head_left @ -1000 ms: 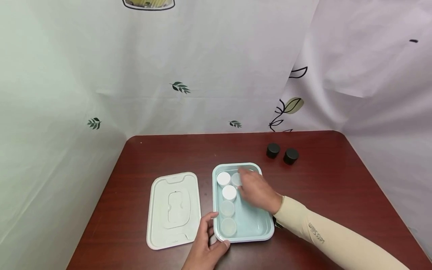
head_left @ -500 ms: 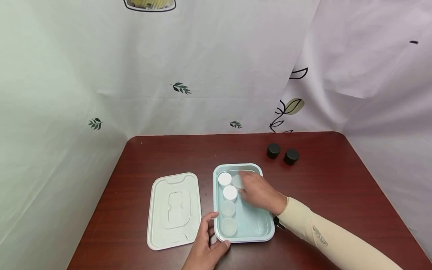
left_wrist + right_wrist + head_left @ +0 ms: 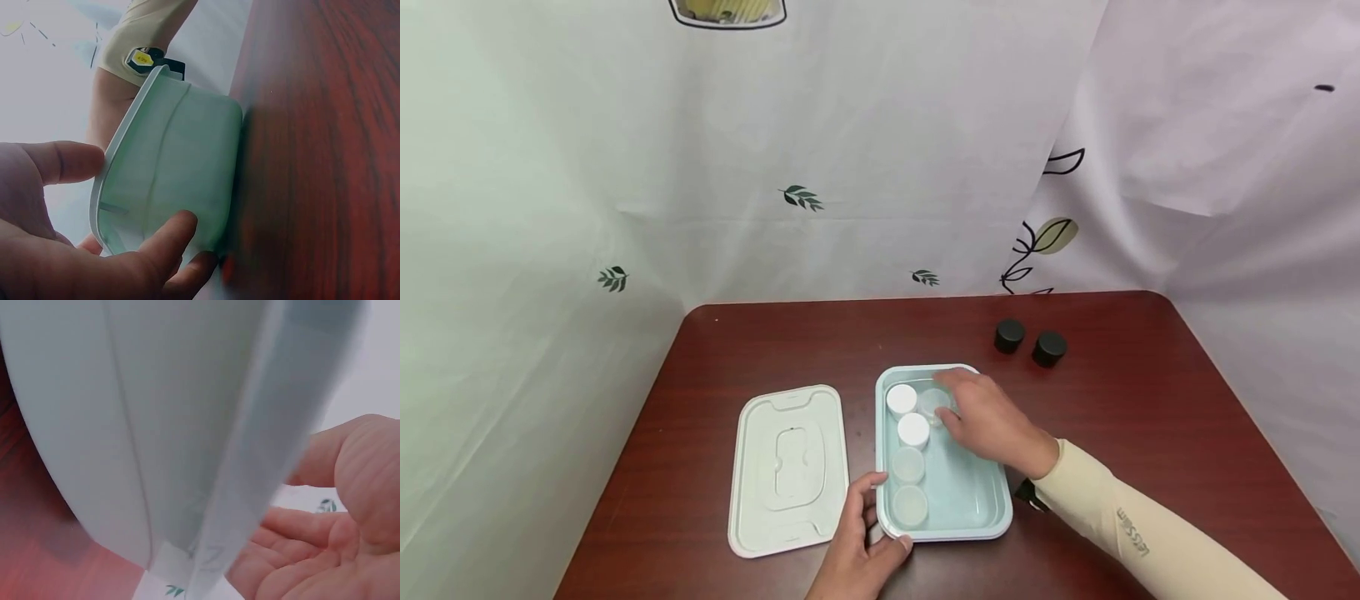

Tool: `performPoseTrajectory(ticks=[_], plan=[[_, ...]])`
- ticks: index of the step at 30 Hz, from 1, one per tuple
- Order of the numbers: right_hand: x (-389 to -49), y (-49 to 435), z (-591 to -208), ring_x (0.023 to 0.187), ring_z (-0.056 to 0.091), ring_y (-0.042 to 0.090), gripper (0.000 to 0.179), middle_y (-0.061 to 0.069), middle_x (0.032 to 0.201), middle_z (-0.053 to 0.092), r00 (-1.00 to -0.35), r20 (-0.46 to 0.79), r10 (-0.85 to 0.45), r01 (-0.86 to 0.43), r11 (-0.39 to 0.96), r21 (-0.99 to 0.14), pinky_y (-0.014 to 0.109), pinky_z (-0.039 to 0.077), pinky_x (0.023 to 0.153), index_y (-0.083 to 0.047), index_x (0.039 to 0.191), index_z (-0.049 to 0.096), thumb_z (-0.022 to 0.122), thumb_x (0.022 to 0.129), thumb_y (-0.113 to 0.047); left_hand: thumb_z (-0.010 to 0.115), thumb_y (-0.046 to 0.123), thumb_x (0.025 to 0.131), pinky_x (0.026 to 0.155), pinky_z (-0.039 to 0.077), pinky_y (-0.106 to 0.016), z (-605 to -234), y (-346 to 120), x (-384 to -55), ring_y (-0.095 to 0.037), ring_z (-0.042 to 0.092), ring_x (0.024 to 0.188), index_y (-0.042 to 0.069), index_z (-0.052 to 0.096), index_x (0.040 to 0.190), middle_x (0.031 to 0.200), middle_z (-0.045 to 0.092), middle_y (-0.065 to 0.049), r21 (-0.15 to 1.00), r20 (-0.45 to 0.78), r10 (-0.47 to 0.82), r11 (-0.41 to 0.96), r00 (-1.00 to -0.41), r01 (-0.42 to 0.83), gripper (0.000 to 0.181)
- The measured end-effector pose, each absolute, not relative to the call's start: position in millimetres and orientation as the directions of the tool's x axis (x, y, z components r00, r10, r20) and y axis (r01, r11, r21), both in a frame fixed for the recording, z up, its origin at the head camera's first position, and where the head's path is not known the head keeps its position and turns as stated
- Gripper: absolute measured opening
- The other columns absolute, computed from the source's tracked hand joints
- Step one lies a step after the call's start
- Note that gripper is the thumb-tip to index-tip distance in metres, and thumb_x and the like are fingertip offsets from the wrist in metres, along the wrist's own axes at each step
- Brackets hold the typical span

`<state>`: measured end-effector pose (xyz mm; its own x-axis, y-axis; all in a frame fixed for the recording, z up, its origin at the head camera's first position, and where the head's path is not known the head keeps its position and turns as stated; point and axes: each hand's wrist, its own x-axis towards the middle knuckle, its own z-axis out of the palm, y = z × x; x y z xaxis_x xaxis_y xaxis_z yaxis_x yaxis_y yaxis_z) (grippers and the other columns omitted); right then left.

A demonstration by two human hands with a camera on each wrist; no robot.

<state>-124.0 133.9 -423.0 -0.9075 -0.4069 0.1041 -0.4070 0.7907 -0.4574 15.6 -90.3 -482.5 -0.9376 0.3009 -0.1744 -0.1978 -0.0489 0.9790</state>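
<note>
My left hand (image 3: 862,537) grips the near left corner of a light blue plastic box (image 3: 962,500); in the left wrist view the thumb touches the rim and fingers lie against the side. Inside the box stand small round jars: two with white tops (image 3: 913,431), and three with frosted, see-through tops, including one at the far end (image 3: 934,402). Over the box's far right part is my right hand (image 3: 988,421), thumb and fingers spread apart beside that far frosted jar. In the right wrist view the box wall partly hides its fingers.
A white lid (image 3: 790,471) lies flat on the dark red table (image 3: 1120,400), left of the box. Two black round jars or caps (image 3: 1009,335) stand at the back right. White printed cloth (image 3: 880,150) hangs behind and at both sides.
My right hand has moved slightly right, and its thumb and fingers have parted from the far frosted jar, which shows more now. The left hand has stayed at the box corner.
</note>
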Motion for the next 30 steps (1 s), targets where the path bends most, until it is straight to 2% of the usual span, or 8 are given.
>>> performPoseTrajectory(ticks=[6, 9, 13, 21, 23, 26, 30], plan=[[-129.4, 145.4, -413.4, 0.118, 0.073, 0.034, 0.051, 0.017, 0.138, 0.068, -0.936, 0.07, -0.345, -0.304, 0.694, -0.653, 0.043, 0.063, 0.096, 0.0, 0.14, 0.063, 0.08, 0.095, -0.016, 0.072, 0.005, 0.095, 0.102, 0.055, -0.024, -482.4, -90.3, 16.2, -0.03, 0.055, 0.132, 0.01, 0.027, 0.157, 0.147, 0.041, -0.031, 0.98, -0.171, 0.295, -0.051, -0.94, -0.195, 0.077], [-132.8, 155.1, -409.7, 0.122, 0.071, 0.036, 0.049, 0.017, 0.139, 0.068, -0.952, 0.057, -0.302, -0.247, 0.638, -0.729, 0.044, 0.061, 0.1, -0.003, 0.14, 0.064, 0.079, 0.096, -0.017, 0.072, 0.005, 0.094, 0.102, 0.055, -0.024, -482.2, -90.2, 16.7, -0.031, 0.055, 0.132, 0.009, 0.028, 0.157, 0.147, 0.042, -0.031, 0.98, -0.164, 0.292, -0.057, -0.942, -0.188, 0.077], [-137.7, 170.9, -405.0, 0.125, 0.069, 0.037, 0.047, 0.017, 0.14, 0.068, -0.966, 0.051, -0.253, -0.196, 0.593, -0.781, 0.045, 0.059, 0.103, -0.005, 0.141, 0.063, 0.077, 0.098, -0.018, 0.072, 0.004, 0.094, 0.102, 0.055, -0.024, -481.8, -90.2, 17.3, -0.031, 0.055, 0.132, 0.01, 0.028, 0.157, 0.147, 0.042, -0.032, 0.981, -0.158, 0.291, -0.062, -0.943, -0.184, 0.077], [-152.9, 208.5, -405.9, 0.124, 0.071, 0.034, 0.048, 0.018, 0.141, 0.068, -0.992, 0.05, -0.118, -0.108, 0.57, -0.814, 0.043, 0.059, 0.102, -0.003, 0.142, 0.061, 0.075, 0.099, -0.019, 0.072, 0.005, 0.094, 0.101, 0.055, -0.023, -481.4, -90.0, 16.7, -0.032, 0.055, 0.131, 0.011, 0.029, 0.157, 0.145, 0.043, -0.031, 0.98, -0.167, 0.287, -0.057, -0.943, -0.191, 0.077], [-156.5, 219.6, -409.7, 0.124, 0.07, 0.035, 0.049, 0.02, 0.141, 0.067, -0.994, 0.053, -0.092, -0.096, 0.568, -0.818, 0.037, 0.06, 0.1, -0.002, 0.143, 0.061, 0.075, 0.099, -0.02, 0.073, 0.005, 0.094, 0.101, 0.055, -0.023, -481.3, -89.9, 16.6, -0.031, 0.056, 0.13, 0.011, 0.029, 0.157, 0.144, 0.044, -0.03, 0.979, -0.173, 0.284, -0.055, -0.943, -0.196, 0.077], [-161.1, 237.1, -416.5, 0.126, 0.069, 0.036, 0.052, 0.02, 0.142, 0.066, -0.998, 0.04, -0.052, -0.062, 0.561, -0.825, 0.022, 0.06, 0.093, -0.002, 0.144, 0.059, 0.075, 0.1, -0.025, 0.072, 0.005, 0.094, 0.101, 0.055, -0.022, -481.4, -89.8, 16.8, -0.03, 0.056, 0.129, 0.01, 0.028, 0.157, 0.142, 0.045, -0.03, 0.979, -0.173, 0.284, -0.053, -0.943, -0.195, 0.077], [-165.4, 258.5, -424.8, 0.13, 0.066, 0.039, 0.058, 0.021, 0.144, 0.065, -1.0, 0.027, 0.007, -0.019, 0.547, -0.837, 0.006, 0.051, 0.084, -0.003, 0.147, 0.058, 0.074, 0.101, -0.033, 0.072, 0.004, 0.094, 0.1, 0.055, -0.022, -482.0, -89.7, 17.2, -0.029, 0.058, 0.128, 0.009, 0.028, 0.156, 0.14, 0.046, -0.03, 0.981, -0.165, 0.287, -0.053, -0.944, -0.187, 0.077]])
